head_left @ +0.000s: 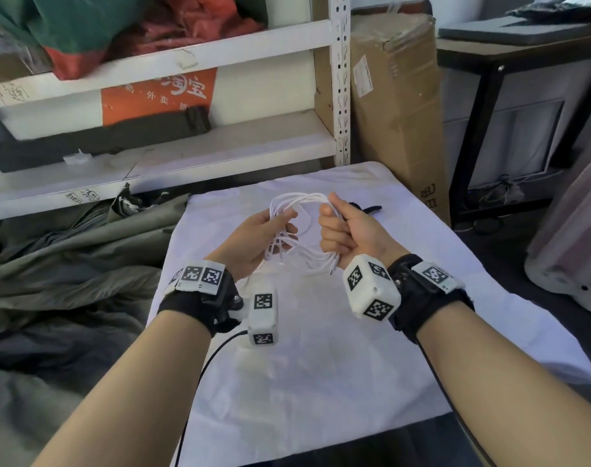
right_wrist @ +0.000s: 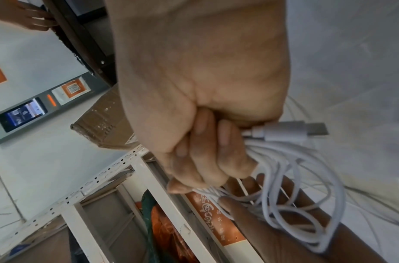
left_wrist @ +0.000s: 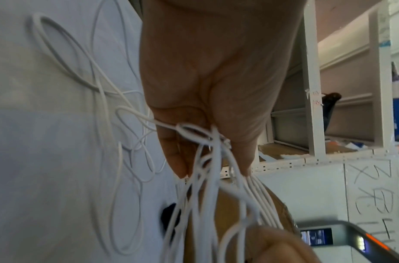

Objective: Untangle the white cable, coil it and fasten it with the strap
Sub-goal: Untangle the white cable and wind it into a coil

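Observation:
The white cable [head_left: 299, 230] hangs in several loose loops between both hands, above the white-covered table [head_left: 321, 365]. My left hand [head_left: 270, 230] pinches a bunch of strands [left_wrist: 207, 142] between thumb and fingers. My right hand [head_left: 337, 227] is a fist around the other side of the loops [right_wrist: 284, 169]. A white USB plug [right_wrist: 295, 131] sticks out of that fist. The black strap [head_left: 371, 208] lies on the cloth just behind my right hand, partly hidden.
A white metal shelf [head_left: 186, 156] with bags and an orange sign stands behind the table. A tall cardboard box [head_left: 398, 106] leans at the back right. Grey fabric [head_left: 68, 264] is heaped left of the table. A dark desk [head_left: 523, 96] stands to the right.

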### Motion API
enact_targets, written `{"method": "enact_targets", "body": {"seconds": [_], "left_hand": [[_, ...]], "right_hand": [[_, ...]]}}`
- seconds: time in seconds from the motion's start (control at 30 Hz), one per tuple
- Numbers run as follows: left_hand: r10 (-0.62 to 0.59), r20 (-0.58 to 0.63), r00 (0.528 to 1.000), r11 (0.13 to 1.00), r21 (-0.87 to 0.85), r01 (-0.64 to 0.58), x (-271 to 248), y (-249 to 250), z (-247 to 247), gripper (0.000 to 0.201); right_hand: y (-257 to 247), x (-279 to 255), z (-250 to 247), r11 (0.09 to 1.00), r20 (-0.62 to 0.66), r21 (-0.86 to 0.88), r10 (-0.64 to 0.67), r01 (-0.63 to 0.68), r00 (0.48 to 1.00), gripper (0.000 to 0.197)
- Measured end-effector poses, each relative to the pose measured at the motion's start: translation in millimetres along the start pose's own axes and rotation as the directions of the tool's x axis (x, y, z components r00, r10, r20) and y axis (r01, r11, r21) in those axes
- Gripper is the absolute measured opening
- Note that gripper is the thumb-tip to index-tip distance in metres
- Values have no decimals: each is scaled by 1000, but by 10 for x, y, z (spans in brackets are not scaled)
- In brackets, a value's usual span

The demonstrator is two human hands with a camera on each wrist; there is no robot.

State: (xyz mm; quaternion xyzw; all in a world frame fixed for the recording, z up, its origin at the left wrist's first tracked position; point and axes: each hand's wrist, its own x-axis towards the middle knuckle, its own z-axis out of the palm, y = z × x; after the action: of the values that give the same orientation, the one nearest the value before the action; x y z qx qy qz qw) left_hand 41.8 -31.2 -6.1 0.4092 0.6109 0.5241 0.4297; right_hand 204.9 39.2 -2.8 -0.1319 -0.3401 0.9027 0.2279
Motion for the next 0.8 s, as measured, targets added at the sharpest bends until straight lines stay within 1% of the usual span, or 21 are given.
{"method": "enact_targets", "body": {"seconds": [0.07, 0.17, 0.23, 0.3, 0.37, 0.4, 0.47, 0.53, 0.57, 0.63, 0.67, 0.77, 0.8], "left_hand": [[17, -37, 999, 997, 81, -13, 23, -30, 40, 32], [42, -60, 997, 989, 147, -33, 26, -66, 90, 41], [39, -45, 998, 977, 212, -29, 3, -36, 133, 49], [37, -30, 999, 953, 301, -26, -25, 2, 157, 58], [39, -4, 999, 895, 445, -34, -46, -11, 113, 65], [29, 18, 999, 863, 504, -34, -50, -38, 67, 65], [29, 37, 999, 809, 586, -45, -55, -109, -65, 55], [45, 45, 998, 715, 697, -64, -47, -165, -210, 41], [47, 46, 998, 661, 747, -66, -49, -179, -268, 38], [50, 17, 999, 599, 799, -43, -56, -198, -373, 35], [45, -5, 999, 576, 817, -22, -59, -200, -424, 35], [15, -82, 996, 458, 887, 66, -39, -218, -578, 35], [21, -124, 992, 451, 887, 101, -35, -222, -626, 35]], "right_hand": [[26, 13, -6, 998, 10, 64, -29, 28, 1000, 44], [34, 7, -5, 989, 11, 137, -60, 58, 998, 54], [-9, -21, 9, 978, -11, 181, -106, 106, 994, 51], [-80, -43, 1, 947, -55, 267, -171, 180, 984, 46], [-170, -56, -45, 883, -117, 377, -255, 280, 960, 46], [-223, -62, -88, 845, -163, 418, -291, 333, 943, 47], [-333, -78, -192, 784, -260, 442, -353, 436, 899, 47], [-430, -87, -294, 739, -348, 422, -402, 524, 847, 46], [-470, -83, -338, 721, -385, 409, -418, 559, 822, 47], [-522, -76, -400, 703, -450, 381, -427, 601, 784, 48], [-531, -72, -421, 705, -475, 360, -425, 611, 770, 48], [-525, -94, -453, 721, -528, 270, -443, 638, 725, 46], [-525, -108, -452, 724, -540, 245, -450, 645, 711, 44]]}}
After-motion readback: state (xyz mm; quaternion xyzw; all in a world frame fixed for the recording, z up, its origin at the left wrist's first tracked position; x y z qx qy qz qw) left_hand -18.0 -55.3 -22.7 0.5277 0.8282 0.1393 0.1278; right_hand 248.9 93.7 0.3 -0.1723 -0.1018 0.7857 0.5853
